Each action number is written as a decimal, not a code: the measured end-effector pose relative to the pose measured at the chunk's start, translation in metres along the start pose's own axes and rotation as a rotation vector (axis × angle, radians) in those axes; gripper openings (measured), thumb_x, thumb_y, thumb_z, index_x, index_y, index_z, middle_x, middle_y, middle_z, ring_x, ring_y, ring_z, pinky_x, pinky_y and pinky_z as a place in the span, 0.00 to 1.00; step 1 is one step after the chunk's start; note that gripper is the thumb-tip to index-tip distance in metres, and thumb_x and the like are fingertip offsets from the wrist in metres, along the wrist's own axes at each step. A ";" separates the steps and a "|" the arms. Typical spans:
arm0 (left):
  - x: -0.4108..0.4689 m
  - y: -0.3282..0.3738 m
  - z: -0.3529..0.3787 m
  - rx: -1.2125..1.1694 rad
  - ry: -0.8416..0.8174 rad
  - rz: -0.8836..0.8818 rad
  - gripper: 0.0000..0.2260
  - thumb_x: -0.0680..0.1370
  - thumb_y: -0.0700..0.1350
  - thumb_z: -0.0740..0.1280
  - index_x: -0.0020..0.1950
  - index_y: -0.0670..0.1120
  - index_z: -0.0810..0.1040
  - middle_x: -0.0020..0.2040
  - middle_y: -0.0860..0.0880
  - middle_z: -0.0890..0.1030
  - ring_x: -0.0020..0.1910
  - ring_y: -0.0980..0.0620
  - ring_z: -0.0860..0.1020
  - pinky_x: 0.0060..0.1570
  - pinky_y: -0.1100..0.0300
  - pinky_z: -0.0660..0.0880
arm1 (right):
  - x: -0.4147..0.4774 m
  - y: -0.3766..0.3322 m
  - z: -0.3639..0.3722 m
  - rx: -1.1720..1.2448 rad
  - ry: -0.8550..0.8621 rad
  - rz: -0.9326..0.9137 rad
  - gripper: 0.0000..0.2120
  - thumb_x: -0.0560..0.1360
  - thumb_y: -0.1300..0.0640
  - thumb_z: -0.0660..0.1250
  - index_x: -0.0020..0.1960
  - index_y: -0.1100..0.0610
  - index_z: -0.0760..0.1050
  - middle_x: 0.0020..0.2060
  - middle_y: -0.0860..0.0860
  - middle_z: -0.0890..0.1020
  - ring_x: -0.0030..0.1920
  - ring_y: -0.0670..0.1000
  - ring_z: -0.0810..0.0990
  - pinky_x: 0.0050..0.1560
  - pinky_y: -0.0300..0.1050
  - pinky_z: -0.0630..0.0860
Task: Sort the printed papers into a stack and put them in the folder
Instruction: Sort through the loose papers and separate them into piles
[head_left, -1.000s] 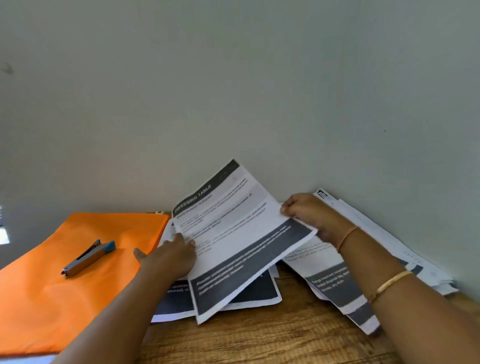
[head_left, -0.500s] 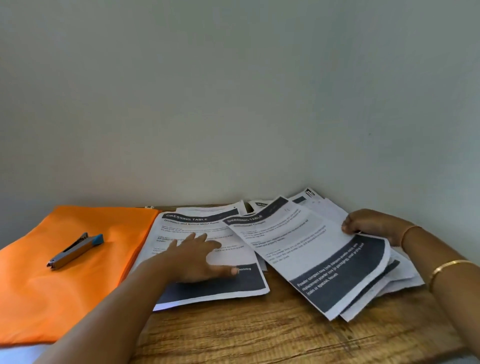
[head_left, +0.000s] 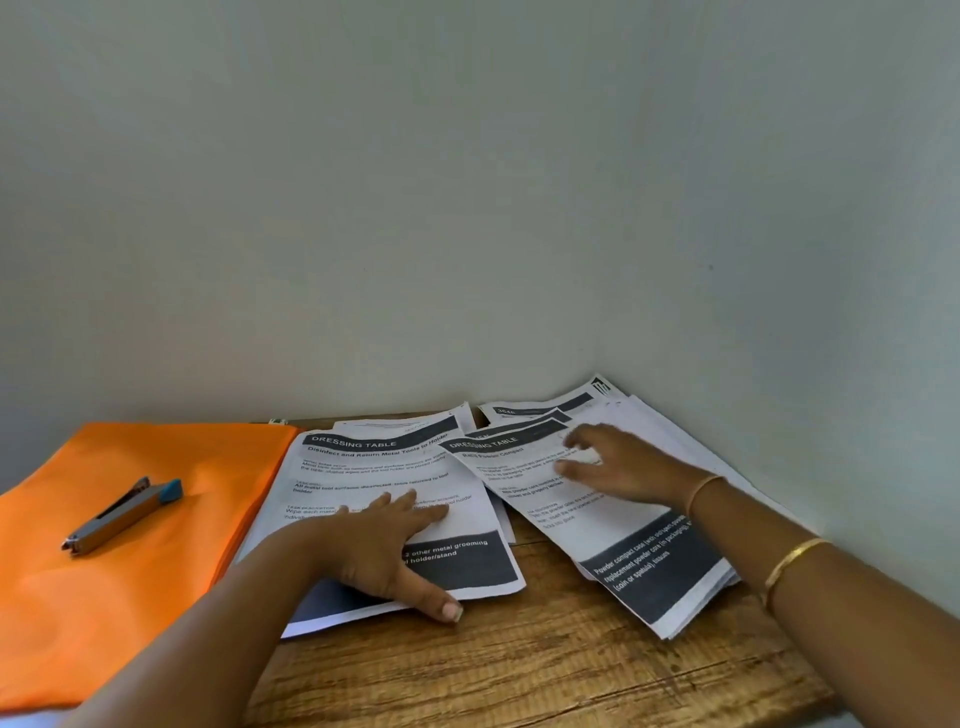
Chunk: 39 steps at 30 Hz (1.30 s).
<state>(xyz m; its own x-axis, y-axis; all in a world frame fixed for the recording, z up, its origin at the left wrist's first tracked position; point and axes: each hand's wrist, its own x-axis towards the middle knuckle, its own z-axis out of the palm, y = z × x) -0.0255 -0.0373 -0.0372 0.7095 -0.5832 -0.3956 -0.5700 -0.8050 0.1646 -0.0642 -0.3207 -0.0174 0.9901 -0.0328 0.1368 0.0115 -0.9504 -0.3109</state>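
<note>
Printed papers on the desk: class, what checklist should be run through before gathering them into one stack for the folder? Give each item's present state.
1. Left hand steadying the left pile: ok, it lies flat on the top sheet.
2. Right hand in firm contact with the right pile: cannot tell, its fingers are blurred.
3. Papers in one stack: not ok, there are two overlapping piles.
4. Sheet edges squared: not ok, the right pile is fanned and skewed.
5. Orange folder free to receive papers: not ok, a stapler lies on it.
</note>
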 end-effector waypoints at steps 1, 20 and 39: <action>0.000 0.000 -0.001 -0.011 0.002 -0.002 0.67 0.40 0.84 0.55 0.76 0.62 0.42 0.78 0.53 0.39 0.76 0.46 0.40 0.73 0.39 0.44 | -0.002 -0.015 0.006 0.085 -0.085 -0.036 0.30 0.76 0.38 0.59 0.72 0.53 0.63 0.71 0.52 0.67 0.69 0.53 0.68 0.66 0.46 0.66; -0.016 -0.007 -0.018 -0.631 0.548 -0.029 0.10 0.78 0.46 0.63 0.38 0.47 0.77 0.40 0.49 0.79 0.43 0.51 0.77 0.41 0.64 0.70 | 0.034 -0.032 0.041 -0.140 -0.350 0.016 0.35 0.77 0.32 0.47 0.77 0.50 0.52 0.76 0.54 0.58 0.75 0.57 0.58 0.73 0.56 0.55; -0.017 0.016 -0.015 0.025 1.161 0.252 0.19 0.69 0.55 0.50 0.35 0.46 0.77 0.30 0.52 0.78 0.29 0.54 0.70 0.49 0.62 0.70 | 0.042 -0.095 0.009 1.217 -0.459 0.145 0.36 0.74 0.28 0.50 0.61 0.57 0.72 0.46 0.57 0.83 0.45 0.57 0.83 0.53 0.59 0.75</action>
<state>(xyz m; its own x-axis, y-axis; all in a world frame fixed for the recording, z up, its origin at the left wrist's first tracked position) -0.0404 -0.0423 -0.0145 0.5199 -0.4853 0.7030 -0.7463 -0.6585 0.0974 -0.0221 -0.2295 0.0094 0.9476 0.2267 -0.2252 -0.2190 -0.0523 -0.9743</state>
